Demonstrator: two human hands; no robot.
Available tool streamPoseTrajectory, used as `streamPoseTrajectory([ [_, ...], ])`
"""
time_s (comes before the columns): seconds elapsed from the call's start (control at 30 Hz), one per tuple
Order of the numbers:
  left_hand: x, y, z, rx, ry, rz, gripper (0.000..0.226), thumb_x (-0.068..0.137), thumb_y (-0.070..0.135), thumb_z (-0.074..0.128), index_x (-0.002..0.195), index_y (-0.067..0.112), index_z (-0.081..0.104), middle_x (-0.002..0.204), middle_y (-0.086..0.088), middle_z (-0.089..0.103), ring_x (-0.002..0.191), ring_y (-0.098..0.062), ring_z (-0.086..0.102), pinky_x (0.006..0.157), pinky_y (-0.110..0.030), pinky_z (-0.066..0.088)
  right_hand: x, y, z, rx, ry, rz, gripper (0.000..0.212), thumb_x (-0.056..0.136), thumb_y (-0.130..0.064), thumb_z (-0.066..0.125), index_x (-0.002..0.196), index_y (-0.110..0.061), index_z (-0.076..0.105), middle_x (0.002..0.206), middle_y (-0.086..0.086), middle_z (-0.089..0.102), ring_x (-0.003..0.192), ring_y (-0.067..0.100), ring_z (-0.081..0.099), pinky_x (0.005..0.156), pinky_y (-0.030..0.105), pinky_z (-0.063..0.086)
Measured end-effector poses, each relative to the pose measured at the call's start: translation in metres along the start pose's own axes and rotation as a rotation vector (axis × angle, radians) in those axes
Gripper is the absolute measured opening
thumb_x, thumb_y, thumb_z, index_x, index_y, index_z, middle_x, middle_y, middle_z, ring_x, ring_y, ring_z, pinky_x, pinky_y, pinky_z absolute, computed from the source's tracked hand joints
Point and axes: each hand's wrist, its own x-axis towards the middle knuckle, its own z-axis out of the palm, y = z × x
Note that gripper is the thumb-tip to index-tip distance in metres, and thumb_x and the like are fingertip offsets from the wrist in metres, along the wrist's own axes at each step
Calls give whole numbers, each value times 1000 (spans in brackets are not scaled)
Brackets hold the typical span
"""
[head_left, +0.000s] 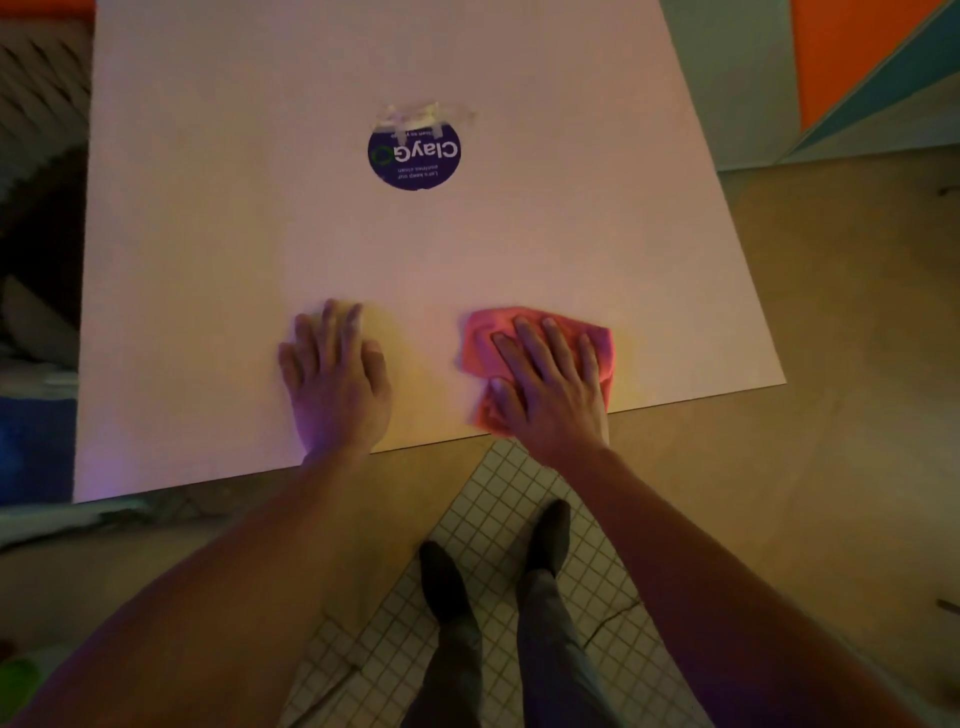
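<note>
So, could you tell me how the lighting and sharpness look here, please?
Head view: dim, a pink-purple cast over the table, a yellow glow around the left hand and the right hand on the pink cloth; small print on the sticker is soft.

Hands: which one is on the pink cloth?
The right hand, fingers spread flat on the pink cloth; the left hand rests flat on the bare table beside it, touching no cloth.

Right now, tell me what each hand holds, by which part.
Nothing gripped: the right hand presses flat on the middle of the pink cloth; the left hand lies flat on the table.
</note>
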Motion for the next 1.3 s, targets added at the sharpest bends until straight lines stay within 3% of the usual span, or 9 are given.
streamPoseTrajectory([
  [0.3, 0, 1, -1, -7, 8, -16, 50, 100, 31, 38, 150, 29, 37, 161, 3, 29, 150, -31, 20, 121, -51, 15, 14, 117, -12, -97, 53, 256, 57, 99, -56, 31, 151, -34, 32, 159, -3, 30, 148, 26, 23, 118, 53, 17],
  [0.77, -1, 13, -1, 41, 54, -47, 56, 96, 32, 38, 151, 26, 37, 161, 2, 30, 150, -33, 23, 121, -52, 16, 105, 191, -18, -65, 85, 335, 60, 98, -57, 29, 152, -33, 24, 159, 2, 28, 146, 31, 25, 116, 57, 19],
  [1.03, -1, 9, 2, 64, 32, -45, 57, 96, 33, 38, 152, 27, 36, 163, 2, 28, 151, -31, 20, 122, -51, 14, 103, 172, -9, -22, 116, 374, 58, 101, -52, 29, 154, -28, 25, 159, 7, 28, 147, 34, 23, 116, 61, 16],
  [1.3, 0, 11, 2, 41, 22, -63, 55, 97, 33, 36, 152, 28, 37, 163, 2, 27, 152, -31, 19, 123, -51, 11, 72, 59, 4, -43, 82, 295, 58, 101, -50, 27, 153, -24, 29, 159, 8, 31, 148, 35, 23, 116, 62, 15],
])
